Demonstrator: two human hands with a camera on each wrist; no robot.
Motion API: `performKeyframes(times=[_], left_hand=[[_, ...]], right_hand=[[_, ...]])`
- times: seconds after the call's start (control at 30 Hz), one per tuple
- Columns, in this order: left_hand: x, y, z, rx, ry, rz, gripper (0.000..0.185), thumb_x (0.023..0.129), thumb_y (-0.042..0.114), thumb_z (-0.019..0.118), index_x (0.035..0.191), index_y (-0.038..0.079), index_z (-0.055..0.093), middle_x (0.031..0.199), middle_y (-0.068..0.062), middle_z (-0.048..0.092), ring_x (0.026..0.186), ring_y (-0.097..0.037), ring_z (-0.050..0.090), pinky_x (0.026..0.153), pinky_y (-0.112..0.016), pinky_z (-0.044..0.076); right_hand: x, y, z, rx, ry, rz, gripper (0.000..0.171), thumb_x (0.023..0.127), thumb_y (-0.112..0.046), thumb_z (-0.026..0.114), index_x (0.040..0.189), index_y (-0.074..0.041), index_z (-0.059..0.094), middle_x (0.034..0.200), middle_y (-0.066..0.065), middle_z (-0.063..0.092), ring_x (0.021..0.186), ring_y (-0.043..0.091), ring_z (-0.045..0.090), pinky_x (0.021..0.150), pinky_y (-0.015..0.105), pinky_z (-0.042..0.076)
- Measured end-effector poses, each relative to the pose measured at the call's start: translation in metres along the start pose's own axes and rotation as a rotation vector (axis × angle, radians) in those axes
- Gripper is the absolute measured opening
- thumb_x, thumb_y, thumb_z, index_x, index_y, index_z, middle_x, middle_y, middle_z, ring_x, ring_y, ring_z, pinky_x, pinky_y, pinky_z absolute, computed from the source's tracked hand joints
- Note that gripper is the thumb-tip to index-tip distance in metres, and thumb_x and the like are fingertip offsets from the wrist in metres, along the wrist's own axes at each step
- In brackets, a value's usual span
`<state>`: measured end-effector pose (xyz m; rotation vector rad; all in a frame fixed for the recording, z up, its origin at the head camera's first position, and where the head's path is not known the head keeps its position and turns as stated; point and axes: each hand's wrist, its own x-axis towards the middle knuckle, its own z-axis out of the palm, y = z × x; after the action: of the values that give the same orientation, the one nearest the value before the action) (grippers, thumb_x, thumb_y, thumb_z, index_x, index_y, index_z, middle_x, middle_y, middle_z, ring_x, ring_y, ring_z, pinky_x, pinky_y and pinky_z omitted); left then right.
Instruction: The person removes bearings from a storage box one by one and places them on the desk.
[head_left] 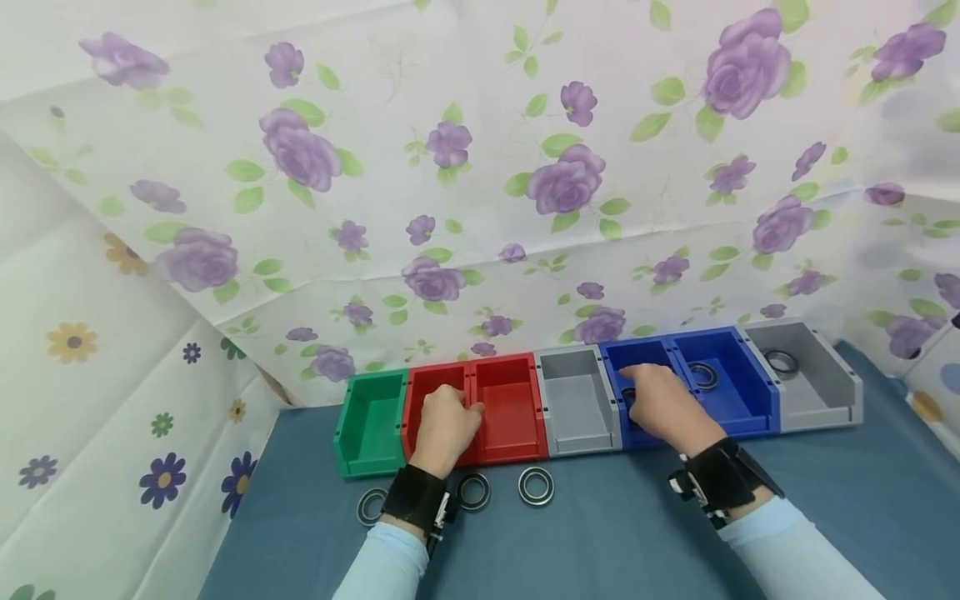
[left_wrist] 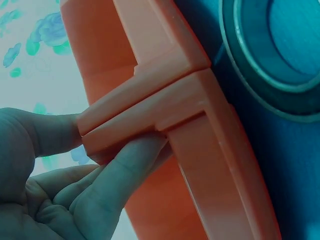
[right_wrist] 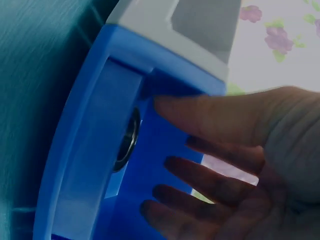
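Left hand (head_left: 444, 429) fingers (left_wrist: 117, 172) pinch the shared wall of two red bins (left_wrist: 165, 107); three bearing rings (head_left: 536, 486) lie on blue cloth behind the wrist. Right hand (head_left: 660, 402), fingers (right_wrist: 200, 117) spread and relaxed, sits inside a blue bin (right_wrist: 95, 140); one ring (right_wrist: 129, 140) lies just off the fingertips.

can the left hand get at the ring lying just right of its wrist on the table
Probably yes. The ring lies in the open on the blue cloth, with nothing over it. But the left hand is gripping the wall between the red bins, so it would need to let go first.
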<state>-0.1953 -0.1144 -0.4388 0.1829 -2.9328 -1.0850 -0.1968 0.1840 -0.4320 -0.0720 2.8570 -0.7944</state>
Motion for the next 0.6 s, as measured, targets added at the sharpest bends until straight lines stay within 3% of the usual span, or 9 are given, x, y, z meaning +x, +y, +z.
performKeyframes(times=[0.13,0.23,0.3,0.37,0.47,0.6], left_hand=[[0.001,0.0,0.001,-0.012,-0.012,-0.015,0.022,0.084,0.025,0.068,0.069,0.01,0.065,0.051,-0.005,0.055,0.045,-0.018,0.053,0.045,-0.024,0.048],[0.001,0.0,0.002,-0.018,-0.025,-0.024,0.021,0.084,0.025,0.069,0.071,0.009,0.066,0.052,-0.004,0.057,0.047,-0.017,0.056,0.05,-0.026,0.053],[0.001,0.0,0.002,-0.022,-0.029,-0.027,0.02,0.083,0.025,0.069,0.072,0.009,0.066,0.053,-0.004,0.058,0.048,-0.016,0.057,0.053,-0.028,0.055],[0.001,-0.001,0.002,-0.025,-0.031,-0.029,0.018,0.083,0.025,0.069,0.074,0.009,0.067,0.053,-0.003,0.059,0.049,-0.016,0.057,0.055,-0.029,0.056],[0.001,-0.001,0.001,-0.025,-0.025,-0.031,0.016,0.082,0.025,0.07,0.08,0.009,0.07,0.055,-0.002,0.061,0.05,-0.015,0.058,0.057,-0.031,0.057],[0.002,-0.002,0.0,-0.023,-0.019,-0.03,0.018,0.082,0.025,0.07,0.087,0.008,0.071,0.059,0.0,0.063,0.052,-0.014,0.059,0.059,-0.033,0.057]], right_hand=[[0.006,0.005,0.005,-0.069,-0.06,-0.021,0.057,0.078,0.008,0.059,0.133,0.002,0.048,0.135,0.026,0.048,0.08,0.024,0.054,0.054,0.028,0.041],[0.009,0.009,0.01,-0.122,-0.067,-0.044,0.054,0.079,0.007,0.058,0.132,0.004,0.049,0.134,0.027,0.049,0.104,0.034,0.056,0.072,0.038,0.05],[0.011,0.013,0.013,-0.152,-0.059,-0.057,0.053,0.079,0.007,0.057,0.131,0.004,0.049,0.133,0.027,0.05,0.116,0.039,0.052,0.083,0.046,0.049],[0.013,0.015,0.016,-0.163,-0.058,-0.058,0.052,0.08,0.007,0.057,0.131,0.005,0.049,0.131,0.027,0.051,0.115,0.039,0.053,0.085,0.048,0.049],[0.016,0.017,0.02,-0.171,-0.066,-0.055,0.047,0.081,0.006,0.056,0.128,0.005,0.052,0.125,0.026,0.056,0.097,0.03,0.058,0.073,0.039,0.051],[0.019,0.017,0.022,-0.183,-0.066,-0.058,0.034,0.081,0.005,0.057,0.114,0.002,0.061,0.107,0.021,0.065,0.078,0.022,0.055,0.062,0.033,0.046]])
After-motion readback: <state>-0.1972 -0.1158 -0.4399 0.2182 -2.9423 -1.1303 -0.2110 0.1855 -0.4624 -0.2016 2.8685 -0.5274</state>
